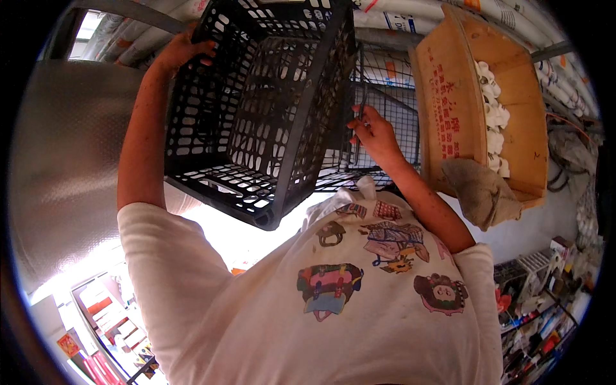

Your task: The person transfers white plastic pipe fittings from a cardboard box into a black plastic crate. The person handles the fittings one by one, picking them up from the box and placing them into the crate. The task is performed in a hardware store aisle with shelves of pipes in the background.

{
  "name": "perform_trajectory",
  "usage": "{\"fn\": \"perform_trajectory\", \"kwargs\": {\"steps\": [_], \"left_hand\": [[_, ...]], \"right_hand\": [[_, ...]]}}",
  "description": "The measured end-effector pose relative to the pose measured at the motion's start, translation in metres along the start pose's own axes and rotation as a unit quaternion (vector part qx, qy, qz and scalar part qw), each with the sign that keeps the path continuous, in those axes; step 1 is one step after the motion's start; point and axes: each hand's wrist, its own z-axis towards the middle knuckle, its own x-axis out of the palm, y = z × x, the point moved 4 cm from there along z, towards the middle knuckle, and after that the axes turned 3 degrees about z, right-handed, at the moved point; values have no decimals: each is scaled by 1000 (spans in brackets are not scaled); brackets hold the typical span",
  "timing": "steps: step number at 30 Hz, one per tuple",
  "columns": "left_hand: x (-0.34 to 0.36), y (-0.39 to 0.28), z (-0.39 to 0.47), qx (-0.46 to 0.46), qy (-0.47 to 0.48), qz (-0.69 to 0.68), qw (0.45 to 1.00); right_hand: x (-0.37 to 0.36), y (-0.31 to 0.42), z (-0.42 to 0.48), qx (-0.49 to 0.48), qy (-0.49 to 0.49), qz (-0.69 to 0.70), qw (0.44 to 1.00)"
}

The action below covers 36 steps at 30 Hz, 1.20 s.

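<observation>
A black plastic crate (298,144) with slotted walls is tilted before me, its inside facing me. My left hand (185,50) grips its left rim near the top. To the crate's right, my right hand (373,132) has its fingers curled about a thin dark bar of a wire mesh basket (397,103). The bar's lower end is partly hidden by the fingers. A cardboard box (435,96) with red printing stands right of that hand and holds several white plastic fittings (493,120). Over the box's near edge hangs a brown cloth (481,192).
Long wrapped rolls or pipes (394,21) lie behind the crate and box. A large silvery sheet surface (72,159) rises at left. Shelving with mixed goods (539,303) is at lower right; another goods rack (110,317) is at lower left.
</observation>
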Motion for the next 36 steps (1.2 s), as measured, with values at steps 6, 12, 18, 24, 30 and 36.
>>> {"fn": "perform_trajectory", "kwargs": {"steps": [6,12,18,24,30,36], "left_hand": [[-4,21,13,17,4,56,998],[2,25,13,28,-26,-3,999],[0,23,16,19,-33,0,999],[-7,8,18,13,-22,19,999],[-4,11,23,-1,-6,-31,1000],[-28,-20,18,20,-25,77,997]], "right_hand": [[-4,37,-12,-17,-49,-232,971],[14,109,-46,-132,82,-261,953],[61,133,-62,-68,222,1,973],[61,141,-58,-102,190,100,971],[62,146,-58,-77,225,121,964],[60,160,-57,-125,202,179,955]]}}
